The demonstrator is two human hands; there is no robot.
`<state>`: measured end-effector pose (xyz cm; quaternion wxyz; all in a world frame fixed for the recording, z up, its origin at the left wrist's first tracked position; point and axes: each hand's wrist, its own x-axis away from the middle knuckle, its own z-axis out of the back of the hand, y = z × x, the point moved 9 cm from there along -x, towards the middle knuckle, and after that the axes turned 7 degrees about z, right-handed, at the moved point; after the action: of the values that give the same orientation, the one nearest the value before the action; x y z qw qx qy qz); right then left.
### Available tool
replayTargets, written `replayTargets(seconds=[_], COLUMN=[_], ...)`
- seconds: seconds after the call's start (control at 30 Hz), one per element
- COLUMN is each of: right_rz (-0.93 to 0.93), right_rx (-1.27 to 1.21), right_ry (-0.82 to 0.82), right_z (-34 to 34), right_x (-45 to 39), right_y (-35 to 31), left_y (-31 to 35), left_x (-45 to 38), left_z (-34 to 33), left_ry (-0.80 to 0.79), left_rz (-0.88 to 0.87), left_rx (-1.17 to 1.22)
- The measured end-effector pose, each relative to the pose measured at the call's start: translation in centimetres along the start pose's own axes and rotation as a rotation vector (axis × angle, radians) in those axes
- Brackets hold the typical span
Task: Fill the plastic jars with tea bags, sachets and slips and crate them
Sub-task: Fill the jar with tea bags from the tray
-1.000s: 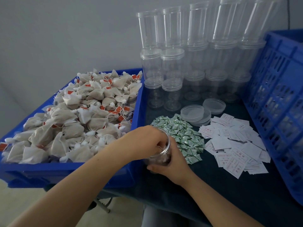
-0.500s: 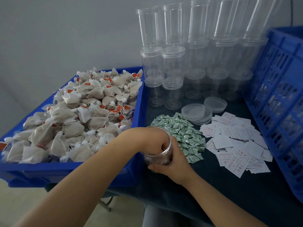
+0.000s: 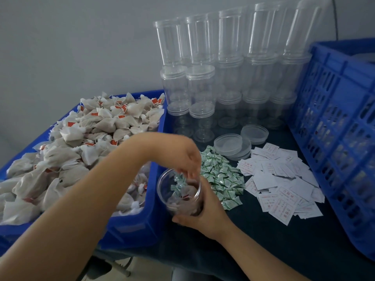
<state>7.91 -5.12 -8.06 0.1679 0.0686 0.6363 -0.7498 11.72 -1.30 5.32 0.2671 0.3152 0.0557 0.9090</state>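
The right hand (image 3: pixel 205 211) wraps its fingers round an open jar (image 3: pixel 179 192) standing on the dark surface (image 3: pixel 263 244) beside the blue tray (image 3: pixel 132 228). The left hand (image 3: pixel 182 157) hovers just over the jar's mouth, blurred; whether its fingers pinch anything I cannot tell. Inside the jar lie tea bags and a green sachet, partly hidden by the hands. Loose sachets (image 3: pixel 221 177) and paper slips (image 3: pixel 284 185) lie just beyond. Tea bags (image 3: pixel 81 142) heap the tray. Stacked empty jars (image 3: pixel 229 74) and lids (image 3: pixel 231 145) stand behind; the blue crate (image 3: pixel 341 138) is cut off at right.
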Motion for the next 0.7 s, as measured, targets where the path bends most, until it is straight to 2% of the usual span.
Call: replayTargets(seconds=[0.07, 0.1, 0.2, 0.3, 0.47, 0.7], right_rz=[0.001, 0.001, -0.001, 0.009, 0.032, 0.026], right_rx=[0.029, 0.039, 0.052, 0.069, 0.089, 0.093], right_ry=[0.005, 0.003, -0.002, -0.001, -0.007, -0.005], right_z=[0.1, 0.0, 0.1, 0.2, 0.2, 0.1], right_x=[0.0, 0.1, 0.2, 0.2, 0.2, 0.4], right_y=[-0.1, -0.2, -0.2, -0.3, -0.5, 0.0], left_y=[-0.6, -1.3, -3.6, -5.0, -6.9, -7.0], left_x=[-1.1, -2.1, -6.0, -9.6, -12.4, -12.6], left_z=[2.6, 3.5, 3.6, 1.4, -2.2, -2.1], left_ry=[0.143, 0.229, 0.359, 0.313, 0.13, 0.166], left_rz=[-0.035, -0.023, 0.069, 0.13, 0.202, 0.171], left_rx=[0.234, 0.273, 0.102, -0.098, -0.246, -0.229])
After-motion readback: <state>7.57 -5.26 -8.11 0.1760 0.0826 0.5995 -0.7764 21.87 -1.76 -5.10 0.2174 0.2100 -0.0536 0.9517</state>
